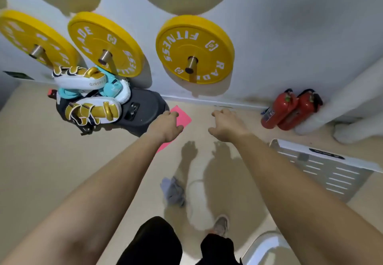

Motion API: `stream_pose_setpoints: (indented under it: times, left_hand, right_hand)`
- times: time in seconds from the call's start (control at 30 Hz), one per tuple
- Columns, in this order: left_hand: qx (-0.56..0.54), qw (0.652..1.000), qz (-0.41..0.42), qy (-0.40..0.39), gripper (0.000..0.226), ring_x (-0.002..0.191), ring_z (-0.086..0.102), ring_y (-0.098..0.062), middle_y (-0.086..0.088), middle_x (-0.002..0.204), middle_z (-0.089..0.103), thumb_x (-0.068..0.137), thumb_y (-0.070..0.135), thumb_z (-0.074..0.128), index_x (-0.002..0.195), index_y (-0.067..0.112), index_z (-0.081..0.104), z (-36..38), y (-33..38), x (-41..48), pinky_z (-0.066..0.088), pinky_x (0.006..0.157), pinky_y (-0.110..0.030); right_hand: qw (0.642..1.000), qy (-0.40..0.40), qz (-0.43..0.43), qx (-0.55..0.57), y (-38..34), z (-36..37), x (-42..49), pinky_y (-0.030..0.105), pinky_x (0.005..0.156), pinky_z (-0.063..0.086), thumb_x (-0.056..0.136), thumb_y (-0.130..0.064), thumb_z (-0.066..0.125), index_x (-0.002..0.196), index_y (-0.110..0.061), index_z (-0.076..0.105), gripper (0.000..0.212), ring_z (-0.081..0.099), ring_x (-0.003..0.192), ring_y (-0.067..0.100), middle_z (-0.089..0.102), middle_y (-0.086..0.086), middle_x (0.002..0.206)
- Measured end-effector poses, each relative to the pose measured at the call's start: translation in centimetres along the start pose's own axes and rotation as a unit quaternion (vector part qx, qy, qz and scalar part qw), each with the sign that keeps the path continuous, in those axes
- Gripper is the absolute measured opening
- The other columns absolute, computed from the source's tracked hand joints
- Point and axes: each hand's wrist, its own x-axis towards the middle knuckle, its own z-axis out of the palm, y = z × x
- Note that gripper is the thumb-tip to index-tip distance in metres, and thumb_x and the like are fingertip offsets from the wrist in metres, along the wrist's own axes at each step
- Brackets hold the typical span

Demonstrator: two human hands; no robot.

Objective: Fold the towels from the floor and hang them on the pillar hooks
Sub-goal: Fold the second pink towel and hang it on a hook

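A pink towel [183, 117] lies flat on the beige floor near the wall, partly hidden under my left hand [166, 127]. That hand reaches out above it with loosely curled fingers and holds nothing. Level with it and further right, my right hand [227, 125] is stretched forward too, fingers relaxed and empty. A crumpled grey-blue towel [173, 190] lies on the floor below my arms, close to my feet. No pillar hooks are in view.
Yellow weight plates [194, 49] hang on pegs on the white wall. Boxing pads [91, 97] are piled on a dark base at the left. Two red fire extinguishers [290, 109] stand at the right, beside a white pillar [339, 107]. A white slatted unit [323, 167] sits lower right.
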Motion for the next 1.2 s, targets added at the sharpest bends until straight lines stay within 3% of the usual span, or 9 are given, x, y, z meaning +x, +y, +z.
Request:
stream_pose_setpoints:
  times: [0.2,0.33,0.47,0.73,0.87,0.97,1.1,1.2]
  left_hand:
    - [-0.051,0.997,-0.066,-0.007,0.053,0.127,0.051,-0.032,-0.014,0.14,0.049,0.094,0.032,0.056,0.142,0.011,0.049,8.3,-11.8,3.3,0.044,0.103,-0.041]
    - [-0.078,0.989,-0.123,-0.015,0.048,0.124,0.055,-0.031,-0.013,0.14,0.053,0.095,0.034,0.055,0.138,0.012,0.053,18.5,-22.7,8.4,0.046,0.101,-0.038]
    - [-0.083,0.978,-0.176,-0.077,0.05,0.126,0.053,-0.031,-0.011,0.14,0.05,0.093,0.036,0.055,0.139,0.018,0.05,31.4,-33.6,14.9,0.047,0.1,-0.04]
    - [-0.106,0.977,-0.177,-0.06,0.055,0.124,0.053,-0.034,-0.01,0.139,0.053,0.087,0.027,0.059,0.141,0.018,0.048,53.6,-48.3,32.5,0.05,0.095,-0.043]
    - [-0.076,0.98,-0.181,-0.016,0.064,0.135,0.035,-0.038,-0.012,0.151,0.035,0.093,0.027,0.054,0.152,0.023,0.03,60.2,-51.9,39.5,0.045,0.097,-0.049]
    - [-0.052,0.981,-0.187,0.003,0.06,0.136,0.031,-0.041,-0.017,0.15,0.029,0.097,0.035,0.049,0.151,0.023,0.028,63.7,-54.2,43.1,0.045,0.097,-0.052]
    - [0.04,0.989,-0.134,0.039,0.043,0.127,0.04,-0.038,-0.014,0.136,0.04,0.101,0.027,0.044,0.143,0.022,0.041,66.0,-55.7,44.2,0.048,0.084,-0.044]
    - [0.066,0.995,-0.047,0.058,0.038,0.123,0.046,-0.036,-0.013,0.132,0.051,0.099,0.02,0.043,0.136,0.017,0.051,66.1,-54.8,42.0,0.044,0.089,-0.042]
  right_hand:
    - [0.998,-0.063,-0.025,-0.001,-5.0,12.3,8.0,0.045,0.101,0.042,0.094,-0.037,0.055,0.149,-0.018,0.035,0.062,0.038,0.132,0.034,0.039,0.011,0.143]
    - [0.995,-0.093,-0.035,0.008,-8.5,24.8,16.7,0.044,0.099,0.044,0.093,-0.036,0.055,0.145,-0.016,0.039,0.057,0.043,0.129,0.035,0.042,0.012,0.142]
    - [0.992,-0.118,-0.024,0.023,-11.2,39.9,26.5,0.045,0.1,0.044,0.093,-0.033,0.054,0.147,-0.016,0.039,0.058,0.044,0.131,0.036,0.04,0.013,0.148]
    - [0.993,-0.11,-0.033,0.039,-9.6,64.9,44.7,0.046,0.102,0.044,0.093,-0.029,0.055,0.15,-0.018,0.036,0.061,0.043,0.13,0.035,0.037,0.009,0.15]
    - [0.995,-0.079,-0.018,0.052,-7.7,71.8,50.1,0.047,0.101,0.045,0.092,-0.027,0.055,0.148,-0.018,0.039,0.059,0.043,0.13,0.033,0.038,0.007,0.15]
    - [0.996,-0.05,-0.018,0.068,-6.9,75.3,52.7,0.047,0.1,0.046,0.091,-0.023,0.054,0.146,-0.017,0.042,0.056,0.044,0.129,0.033,0.04,0.007,0.148]
    - [0.997,-0.029,-0.032,0.067,-6.1,77.6,53.3,0.044,0.097,0.047,0.09,-0.02,0.053,0.144,-0.017,0.046,0.054,0.048,0.126,0.034,0.045,0.008,0.145]
    - [0.998,-0.029,-0.031,0.054,-6.0,77.2,52.5,0.042,0.093,0.049,0.089,-0.019,0.055,0.146,-0.019,0.043,0.058,0.049,0.123,0.034,0.045,0.009,0.144]
